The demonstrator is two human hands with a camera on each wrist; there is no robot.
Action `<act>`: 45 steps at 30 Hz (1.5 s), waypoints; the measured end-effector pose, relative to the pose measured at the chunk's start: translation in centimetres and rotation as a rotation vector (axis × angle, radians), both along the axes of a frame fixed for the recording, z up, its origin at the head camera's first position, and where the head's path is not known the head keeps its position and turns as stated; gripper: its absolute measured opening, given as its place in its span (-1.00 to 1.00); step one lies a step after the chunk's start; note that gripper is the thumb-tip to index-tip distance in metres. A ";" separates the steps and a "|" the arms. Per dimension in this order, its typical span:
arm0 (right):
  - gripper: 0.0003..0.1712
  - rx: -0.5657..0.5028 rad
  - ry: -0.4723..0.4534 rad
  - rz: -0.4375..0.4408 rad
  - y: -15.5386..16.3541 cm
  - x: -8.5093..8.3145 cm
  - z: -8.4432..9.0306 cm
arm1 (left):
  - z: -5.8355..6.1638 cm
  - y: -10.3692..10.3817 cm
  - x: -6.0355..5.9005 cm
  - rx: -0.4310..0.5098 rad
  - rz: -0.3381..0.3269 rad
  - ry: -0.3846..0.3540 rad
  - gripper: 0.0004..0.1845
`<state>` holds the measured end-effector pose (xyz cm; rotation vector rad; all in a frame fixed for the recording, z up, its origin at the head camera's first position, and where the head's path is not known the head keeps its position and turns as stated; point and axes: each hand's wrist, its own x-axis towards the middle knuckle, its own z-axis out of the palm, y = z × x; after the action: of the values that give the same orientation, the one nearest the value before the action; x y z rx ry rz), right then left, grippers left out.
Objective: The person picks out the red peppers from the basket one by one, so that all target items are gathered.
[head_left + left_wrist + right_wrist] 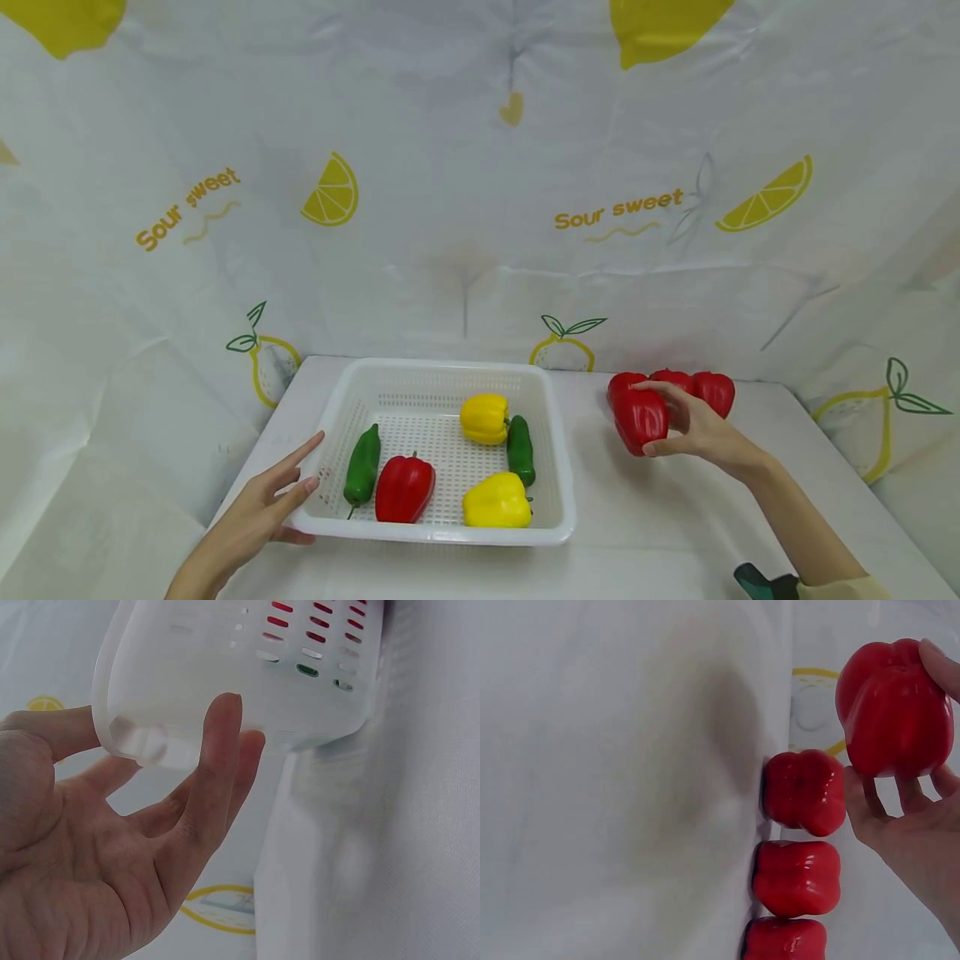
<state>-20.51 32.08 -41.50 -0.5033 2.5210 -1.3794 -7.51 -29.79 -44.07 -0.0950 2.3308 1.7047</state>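
Observation:
My right hand (701, 429) grips a glossy red bell pepper (641, 421), held above the table at the right. In the right wrist view the thumb is on one side of this pepper (896, 709) and the fingers are on the other. Behind it sits a row of three more red bell peppers (714, 393). My left hand (258, 504) holds the near left corner of a white plastic basket (558, 500), thumb over the rim and other fingers against the outside. The basket contains a red bell pepper (405, 490), two yellow bell peppers (497, 502) and two green peppers (363, 467).
A white table (630, 533) carries everything. Behind it and at both sides hangs a white sheet (450, 167) printed with lemons and lettering. Beside my right forearm, a dark green and black item (761, 582) shows at the bottom edge.

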 end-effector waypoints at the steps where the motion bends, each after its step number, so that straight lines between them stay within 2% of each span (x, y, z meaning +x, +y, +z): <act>1: 0.14 0.004 -0.008 0.002 0.2 0.0 -0.2 | 0.0 0.0 0.0 0.002 -0.002 0.000 -0.21; 12: 0.14 0.066 -0.050 0.045 1.5 -0.5 -2.2 | 0.1 0.0 0.0 -0.005 -0.001 0.000 -0.21; 19: 0.13 0.081 -0.072 0.036 2.1 -0.6 -2.8 | 0.0 0.1 -0.1 -0.020 -0.009 0.008 -0.22; 31: 0.13 0.076 -0.077 0.026 2.6 -0.5 -2.9 | 0.2 0.1 -0.1 -0.032 0.005 -0.019 -0.22; 45: 0.16 0.112 -0.072 0.020 2.4 0.0 -2.6 | 0.1 0.1 -0.1 -0.037 -0.008 -0.002 -0.21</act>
<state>-20.54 34.53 -44.09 -0.4481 2.5113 -1.2189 -7.60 -29.67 -43.93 -0.0938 2.3582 1.6569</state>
